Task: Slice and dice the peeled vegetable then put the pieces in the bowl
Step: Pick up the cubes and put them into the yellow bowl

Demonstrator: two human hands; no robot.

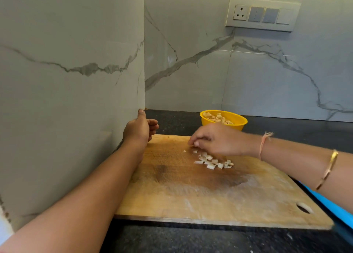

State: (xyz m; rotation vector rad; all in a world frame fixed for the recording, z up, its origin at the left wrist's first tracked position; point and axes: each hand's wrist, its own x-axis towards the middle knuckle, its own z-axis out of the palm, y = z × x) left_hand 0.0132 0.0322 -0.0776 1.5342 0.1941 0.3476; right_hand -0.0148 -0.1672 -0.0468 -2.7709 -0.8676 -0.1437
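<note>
Curling, tips bunched, pinch unclear, fingers [194, 143] of the right hand [215, 140] hang over diced pieces [212, 162] strung diagonally far-left to near-right on the cutting board [191, 197]; left hand [140, 127] loosely curled, empty; yellow bowl [236, 125] behind, on dark surface [172, 239] between marble walls [191, 71].

- No text, label, brand, number or sign can be read anywhere in the frame.
</note>
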